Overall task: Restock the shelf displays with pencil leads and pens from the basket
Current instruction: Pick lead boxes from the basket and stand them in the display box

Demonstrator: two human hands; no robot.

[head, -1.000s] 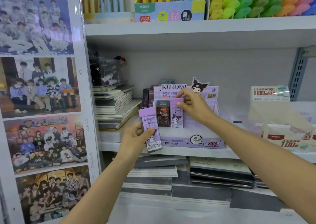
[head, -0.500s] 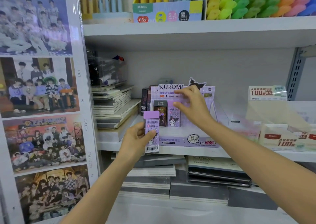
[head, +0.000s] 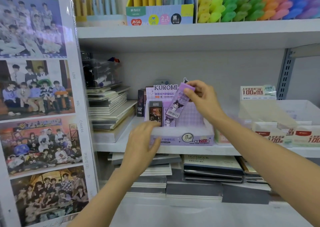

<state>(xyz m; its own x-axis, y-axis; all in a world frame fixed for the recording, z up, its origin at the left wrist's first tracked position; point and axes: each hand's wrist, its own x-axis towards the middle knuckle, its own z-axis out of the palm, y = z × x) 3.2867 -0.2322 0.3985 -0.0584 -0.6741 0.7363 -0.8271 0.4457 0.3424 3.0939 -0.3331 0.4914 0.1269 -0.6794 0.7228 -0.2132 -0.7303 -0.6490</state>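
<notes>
Purple display box (head: 195, 133) | two cases (head: 155, 114) inside | right hand (head: 205, 100) pinches tilted case (head: 176, 104)

Glossy plastic lead case (head: 176, 104), printed cardboard display box (head: 183, 138), matt painted metal shelf (head: 173, 33).

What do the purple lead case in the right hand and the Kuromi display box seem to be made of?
The purple lead case, pinched by the right hand, looks like smooth plastic: a solid lilac cap and lightly glossy printed body, though blur leaves it open. The Kuromi display box looks like matte printed card: thin folded walls, cut-out header.
</notes>
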